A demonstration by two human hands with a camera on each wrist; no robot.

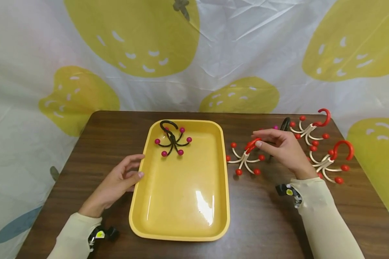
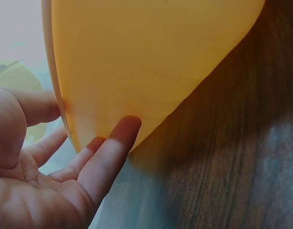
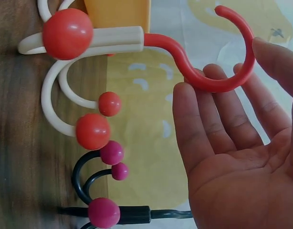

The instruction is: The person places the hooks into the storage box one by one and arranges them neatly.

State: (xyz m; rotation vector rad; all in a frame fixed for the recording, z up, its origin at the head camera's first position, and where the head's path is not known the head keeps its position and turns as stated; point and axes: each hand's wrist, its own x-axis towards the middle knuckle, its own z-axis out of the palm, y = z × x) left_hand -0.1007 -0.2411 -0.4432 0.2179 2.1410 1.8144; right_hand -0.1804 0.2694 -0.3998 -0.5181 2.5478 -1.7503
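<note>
My right hand (image 1: 283,149) pinches the red hook of a white multi-arm hook hanger (image 1: 244,157) between thumb and fingers. In the right wrist view the hanger's red hook (image 3: 211,88) curves over my fingertips, and its white arms with red ball ends spread to the left. My left hand (image 1: 118,180) rests against the left side of a yellow tray (image 1: 181,194). The left wrist view has its nearly straight fingers (image 2: 113,152) on the tray's outer wall. Inside the tray, toward the back, is a black hook hanger (image 1: 172,141) with magenta ball ends.
Two more red-and-white hook hangers, one at the back right (image 1: 309,129) and one in front of it (image 1: 325,163), lie on the dark wooden table (image 1: 262,223). My right hand partly hides another black hanger (image 1: 285,124). A lemon-print cloth (image 1: 168,90) hangs behind the table.
</note>
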